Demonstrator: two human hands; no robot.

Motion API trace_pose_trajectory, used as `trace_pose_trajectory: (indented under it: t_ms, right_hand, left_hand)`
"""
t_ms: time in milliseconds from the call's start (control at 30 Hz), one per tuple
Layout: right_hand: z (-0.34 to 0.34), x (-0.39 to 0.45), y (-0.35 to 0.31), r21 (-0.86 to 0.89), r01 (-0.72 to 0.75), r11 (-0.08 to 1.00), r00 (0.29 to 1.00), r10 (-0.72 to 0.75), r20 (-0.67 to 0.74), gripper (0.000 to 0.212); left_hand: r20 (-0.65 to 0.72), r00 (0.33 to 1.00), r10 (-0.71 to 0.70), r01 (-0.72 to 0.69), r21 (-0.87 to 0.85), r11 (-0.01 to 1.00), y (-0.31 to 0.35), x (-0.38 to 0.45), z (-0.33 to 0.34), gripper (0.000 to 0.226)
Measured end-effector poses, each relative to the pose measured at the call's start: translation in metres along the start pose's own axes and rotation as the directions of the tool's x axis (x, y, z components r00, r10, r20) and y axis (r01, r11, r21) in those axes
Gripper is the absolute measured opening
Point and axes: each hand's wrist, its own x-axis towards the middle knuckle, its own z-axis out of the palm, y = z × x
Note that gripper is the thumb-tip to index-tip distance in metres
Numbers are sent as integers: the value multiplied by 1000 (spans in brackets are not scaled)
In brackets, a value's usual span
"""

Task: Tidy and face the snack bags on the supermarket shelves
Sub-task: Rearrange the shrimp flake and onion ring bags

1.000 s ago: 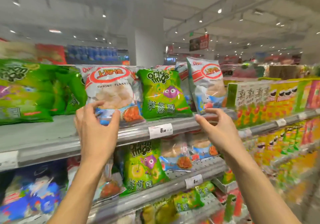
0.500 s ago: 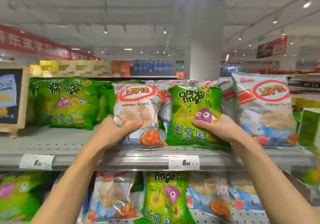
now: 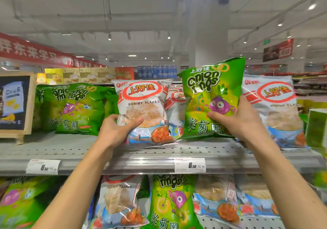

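Fingers of right hand [image 3: 243, 122] gripping upright onion rings bag [image 3: 210, 98], left hand [image 3: 115, 131] gripping upright shrimp flakes bag [image 3: 143, 108]

The scene is bright and evenly lit by small ceiling spotlights [image 3: 169, 37] scattered from ten to two o'clock; shadows are soft and faint. White glare streaks the glossy shrimp flakes bag [image 3: 143, 112] near centre. The middle is fairly sharp, while the edges smear: the green box [image 3: 316, 128] at three o'clock and the lower bags at seven o'clock are blurred. Wide-angle distortion bends the shelf edge [image 3: 159, 165].
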Motion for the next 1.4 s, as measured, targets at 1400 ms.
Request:
trace_pose_trajectory:
  t_ms: [1400]
  right_hand:
    - [148,-46,-85,281,-53,958,933,-53,355,57]
  left_hand:
    - [91,949,302,-298,578,760,-53,-37,-82,29]
